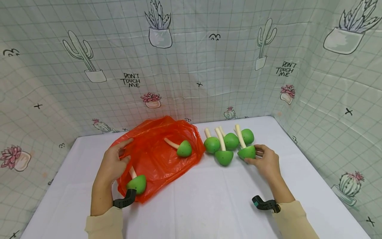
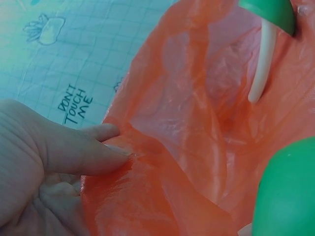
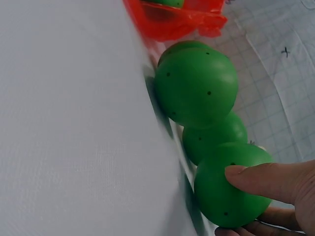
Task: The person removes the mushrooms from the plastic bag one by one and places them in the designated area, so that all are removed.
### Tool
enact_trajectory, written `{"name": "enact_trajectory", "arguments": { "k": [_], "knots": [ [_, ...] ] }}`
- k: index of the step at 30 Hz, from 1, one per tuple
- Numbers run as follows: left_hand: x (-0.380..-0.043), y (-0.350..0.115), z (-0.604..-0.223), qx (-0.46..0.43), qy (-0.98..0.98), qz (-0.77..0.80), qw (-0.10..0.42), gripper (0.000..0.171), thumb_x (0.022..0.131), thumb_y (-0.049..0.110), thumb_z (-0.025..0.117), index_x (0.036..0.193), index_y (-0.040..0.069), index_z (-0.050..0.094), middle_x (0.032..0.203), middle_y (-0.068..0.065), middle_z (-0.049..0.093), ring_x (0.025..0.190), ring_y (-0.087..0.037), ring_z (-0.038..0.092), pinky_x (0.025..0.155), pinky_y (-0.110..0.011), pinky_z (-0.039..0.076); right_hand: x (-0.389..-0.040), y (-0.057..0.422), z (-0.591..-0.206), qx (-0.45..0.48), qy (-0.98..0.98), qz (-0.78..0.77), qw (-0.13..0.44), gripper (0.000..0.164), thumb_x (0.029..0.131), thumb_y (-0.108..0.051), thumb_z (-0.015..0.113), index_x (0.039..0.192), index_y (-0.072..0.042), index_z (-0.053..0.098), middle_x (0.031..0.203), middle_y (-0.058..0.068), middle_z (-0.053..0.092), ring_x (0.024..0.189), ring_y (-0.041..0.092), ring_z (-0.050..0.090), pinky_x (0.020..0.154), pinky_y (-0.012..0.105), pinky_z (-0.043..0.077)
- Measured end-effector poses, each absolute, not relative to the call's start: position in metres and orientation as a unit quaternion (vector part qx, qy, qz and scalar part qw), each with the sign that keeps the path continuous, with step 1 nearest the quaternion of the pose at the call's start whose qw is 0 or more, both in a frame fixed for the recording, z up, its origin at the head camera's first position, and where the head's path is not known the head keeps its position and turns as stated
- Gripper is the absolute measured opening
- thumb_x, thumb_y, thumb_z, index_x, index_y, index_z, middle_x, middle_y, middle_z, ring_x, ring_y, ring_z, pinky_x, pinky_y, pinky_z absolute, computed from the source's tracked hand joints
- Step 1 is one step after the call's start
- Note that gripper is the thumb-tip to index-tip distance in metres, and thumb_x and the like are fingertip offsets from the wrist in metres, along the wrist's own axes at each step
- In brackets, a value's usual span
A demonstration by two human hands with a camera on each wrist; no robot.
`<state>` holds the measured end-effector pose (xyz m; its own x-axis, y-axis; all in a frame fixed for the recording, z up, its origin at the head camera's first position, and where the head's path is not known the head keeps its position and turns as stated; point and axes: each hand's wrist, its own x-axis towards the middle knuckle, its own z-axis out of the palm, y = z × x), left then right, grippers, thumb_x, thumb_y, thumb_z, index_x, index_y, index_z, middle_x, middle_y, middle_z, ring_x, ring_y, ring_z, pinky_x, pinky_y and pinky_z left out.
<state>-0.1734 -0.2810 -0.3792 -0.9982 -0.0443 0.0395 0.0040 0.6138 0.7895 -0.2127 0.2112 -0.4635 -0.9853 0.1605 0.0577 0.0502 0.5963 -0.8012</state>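
Note:
My left hand (image 1: 114, 161) pinches the rim of a red plastic bag (image 1: 155, 169), thumb on one side of the film and fingers behind it, as the left wrist view shows. One toy mushroom (image 1: 184, 148) with a green cap and pale stem lies inside the bag toward the right. Another mushroom (image 1: 137, 183) is at the bag's near left, close to my left wrist. My right hand (image 1: 267, 161) holds the green cap of a mushroom (image 1: 247, 152), thumb on the cap and fingers round its side; its pale stem points away from me.
Beside the bag's right edge, several more mushrooms (image 1: 224, 157) stand close together, left of and behind the held one. All rest on a white table (image 1: 203, 205). A cloth (image 1: 191, 66) with a grid and cactus drawings hangs behind and at both sides.

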Motion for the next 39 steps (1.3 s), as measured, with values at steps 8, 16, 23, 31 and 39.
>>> {"name": "enact_trajectory", "arguments": {
  "k": [8,16,23,31,39],
  "knots": [
    [-0.174,-0.282,-0.380,-0.004,-0.899,-0.437,0.031,0.062,0.099,-0.010,0.055,0.159,0.002,0.044,0.158,-0.027,0.044,0.138,-0.051,0.049,0.105,-0.058,0.049,-0.212,0.209,-0.466,-0.066,-0.893,0.441,0.054,0.073,0.083,-0.005,0.087,0.143,0.015,0.050,0.138,0.039,0.058,0.124,0.051,0.062,0.102,0.053,0.055],
    [-0.174,-0.284,-0.379,-0.007,-0.896,-0.442,0.037,0.062,0.099,-0.010,0.055,0.159,0.002,0.044,0.157,-0.027,0.044,0.137,-0.051,0.050,0.105,-0.058,0.050,-0.211,0.208,-0.465,-0.059,-0.894,0.441,0.061,0.073,0.084,-0.007,0.087,0.142,0.016,0.049,0.137,0.040,0.057,0.124,0.051,0.062,0.100,0.051,0.056],
    [-0.174,-0.284,-0.378,0.000,-0.897,-0.441,0.033,0.062,0.099,-0.010,0.055,0.159,0.002,0.044,0.157,-0.027,0.044,0.137,-0.051,0.049,0.105,-0.058,0.050,-0.208,0.209,-0.458,-0.061,-0.887,0.450,0.080,0.068,0.086,-0.009,0.086,0.140,0.015,0.052,0.138,0.037,0.059,0.126,0.048,0.063,0.100,0.043,0.055],
    [-0.175,-0.283,-0.378,-0.004,-0.898,-0.439,0.037,0.062,0.099,-0.011,0.054,0.159,0.002,0.044,0.155,-0.028,0.046,0.134,-0.051,0.052,0.103,-0.057,0.052,-0.206,0.205,-0.448,-0.066,-0.874,0.464,0.127,0.064,0.087,-0.005,0.084,0.139,0.015,0.054,0.138,0.036,0.060,0.128,0.047,0.062,0.101,0.041,0.053],
    [-0.175,-0.284,-0.378,0.000,-0.897,-0.440,0.038,0.062,0.099,-0.011,0.054,0.159,0.003,0.044,0.155,-0.028,0.046,0.135,-0.051,0.052,0.103,-0.057,0.051,-0.205,0.195,-0.438,-0.053,-0.865,0.476,0.148,0.065,0.088,-0.006,0.084,0.141,0.014,0.052,0.140,0.035,0.058,0.131,0.047,0.059,0.104,0.042,0.052]
  ]
}}
